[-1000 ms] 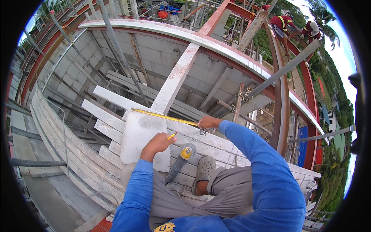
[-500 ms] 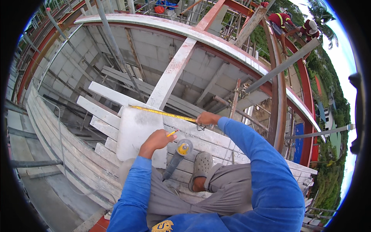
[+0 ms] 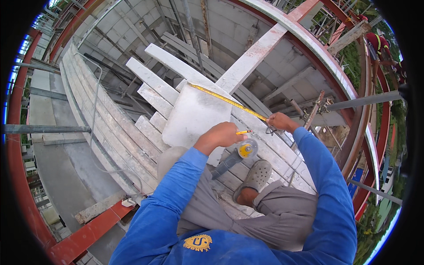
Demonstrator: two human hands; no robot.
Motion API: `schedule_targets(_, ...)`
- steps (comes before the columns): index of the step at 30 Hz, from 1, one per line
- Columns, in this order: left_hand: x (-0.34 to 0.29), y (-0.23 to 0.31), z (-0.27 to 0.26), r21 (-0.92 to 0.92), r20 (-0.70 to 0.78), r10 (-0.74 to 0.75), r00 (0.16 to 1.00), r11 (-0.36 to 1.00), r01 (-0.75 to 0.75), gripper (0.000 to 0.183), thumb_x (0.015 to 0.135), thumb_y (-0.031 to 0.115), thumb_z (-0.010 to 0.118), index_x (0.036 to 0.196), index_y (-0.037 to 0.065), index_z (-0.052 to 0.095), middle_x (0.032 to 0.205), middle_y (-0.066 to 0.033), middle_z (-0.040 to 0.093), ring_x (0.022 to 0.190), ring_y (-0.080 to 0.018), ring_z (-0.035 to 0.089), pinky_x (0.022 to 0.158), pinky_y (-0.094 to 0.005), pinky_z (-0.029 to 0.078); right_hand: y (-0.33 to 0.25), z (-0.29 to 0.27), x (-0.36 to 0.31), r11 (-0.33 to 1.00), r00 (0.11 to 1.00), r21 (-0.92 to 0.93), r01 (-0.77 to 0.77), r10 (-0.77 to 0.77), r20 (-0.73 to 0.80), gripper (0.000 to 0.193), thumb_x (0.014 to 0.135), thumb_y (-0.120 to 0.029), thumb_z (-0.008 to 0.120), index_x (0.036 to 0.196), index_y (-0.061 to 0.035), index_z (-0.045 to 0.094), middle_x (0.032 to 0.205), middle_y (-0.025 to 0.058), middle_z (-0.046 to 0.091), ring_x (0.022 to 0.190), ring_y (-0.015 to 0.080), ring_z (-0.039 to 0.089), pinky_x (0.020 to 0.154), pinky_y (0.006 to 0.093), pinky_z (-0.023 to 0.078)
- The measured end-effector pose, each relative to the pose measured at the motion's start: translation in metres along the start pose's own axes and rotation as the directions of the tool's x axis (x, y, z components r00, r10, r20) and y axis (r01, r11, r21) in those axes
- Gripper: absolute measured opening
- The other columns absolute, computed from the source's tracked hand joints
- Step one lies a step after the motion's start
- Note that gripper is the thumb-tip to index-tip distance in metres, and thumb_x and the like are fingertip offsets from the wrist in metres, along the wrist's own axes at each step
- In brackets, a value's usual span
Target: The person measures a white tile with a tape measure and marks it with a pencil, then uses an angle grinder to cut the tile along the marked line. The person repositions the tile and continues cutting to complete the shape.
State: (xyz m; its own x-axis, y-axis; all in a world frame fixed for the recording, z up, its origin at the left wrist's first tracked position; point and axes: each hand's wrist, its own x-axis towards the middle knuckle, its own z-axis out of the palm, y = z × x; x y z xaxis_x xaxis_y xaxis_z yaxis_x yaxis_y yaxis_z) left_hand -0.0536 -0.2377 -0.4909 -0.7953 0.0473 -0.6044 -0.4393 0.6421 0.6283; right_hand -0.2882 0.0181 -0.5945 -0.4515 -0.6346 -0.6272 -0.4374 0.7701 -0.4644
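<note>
Left fingers (image 3: 236, 138) grip one pencil (image 3: 244, 132), right fingers (image 3: 273, 119) one tape (image 3: 238, 105) along one slab's (image 3: 198, 110) far edge, one grinder (image 3: 233, 160) by its right.

The slab (image 3: 198, 112) lies on the planks (image 3: 159, 90). The tape (image 3: 227, 100) runs along the slab's far edge, then rightward to the right hand (image 3: 282, 122). The left hand (image 3: 223, 134), with the pencil (image 3: 244, 132), is at the slab's right side. The grinder (image 3: 233, 161) sits between slab and shoe (image 3: 255, 177). The beam (image 3: 252, 57) stands beyond.
</note>
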Motion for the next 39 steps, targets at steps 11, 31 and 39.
schedule_targets(11, 0.009, -0.017, -0.028, -0.234, -0.235, -0.045, 0.971, 0.972, -0.012, 0.072, 0.104, 0.069, 0.054, 0.088, 0.004, 0.083, 0.086, -0.0223, 0.076, 0.085, -0.0377, 0.073, 0.083, -0.0452, 0.054, 0.009, -0.008, 0.024, 0.984, 0.996, -0.172, -0.051, 0.038, -0.075, 0.040, 0.100, -0.043, 0.066, 0.109, -0.0071, 0.082, 0.107, 0.0218, 0.079, 0.103, 0.0439, 0.074, 0.093, 0.0527, 0.057)
schedule_targets(31, 0.133, -0.152, -0.047, -0.285, -0.729, -0.001, 0.685, 0.910, -0.302, 0.021, 0.092, 0.019, 0.076, 0.104, 0.001, 0.079, 0.100, -0.0101, 0.080, 0.096, -0.0174, 0.073, 0.089, -0.0326, 0.056, 0.091, 0.043, -0.013, 0.989, 0.954, -0.104, -0.106, 0.071, -0.292, 0.037, 0.106, -0.038, 0.063, 0.112, -0.0046, 0.078, 0.109, 0.0238, 0.078, 0.105, 0.0446, 0.073, 0.093, 0.0553, 0.056)
schedule_targets(39, 0.132, -0.161, -0.042, -0.207, -0.619, 0.061, 0.783, 0.949, -0.238, 0.020, 0.090, 0.016, 0.077, 0.104, 0.002, 0.079, 0.097, -0.0100, 0.080, 0.092, -0.0177, 0.073, 0.086, -0.0328, 0.056, 0.097, 0.040, -0.014, 0.981, 0.949, -0.090, -0.174, 0.142, -0.281, 0.038, 0.106, -0.040, 0.063, 0.111, -0.0057, 0.079, 0.109, 0.0231, 0.078, 0.105, 0.0441, 0.073, 0.093, 0.0546, 0.056)
